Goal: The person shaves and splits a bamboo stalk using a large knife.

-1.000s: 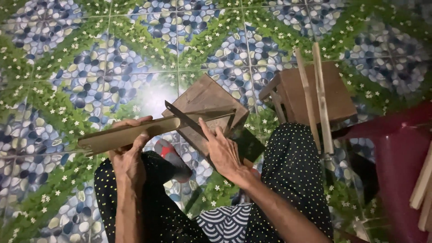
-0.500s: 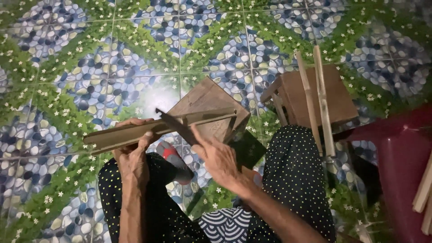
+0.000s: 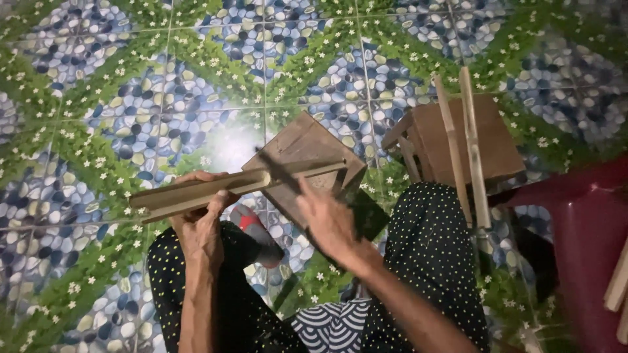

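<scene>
No packages, labels, signs or screens show anywhere in the head view.

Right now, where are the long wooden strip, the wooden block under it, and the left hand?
long wooden strip (image 3: 196, 194), head view, on its middle stretch.
wooden block (image 3: 302, 140), head view, on its bare top face.
left hand (image 3: 201, 225), head view, on its back.

Two hands (image 3: 203, 229) are showing, one bamboo strip (image 3: 229, 188), two wooden blocks (image 3: 307, 147), two upright sticks (image 3: 472, 150).
</scene>
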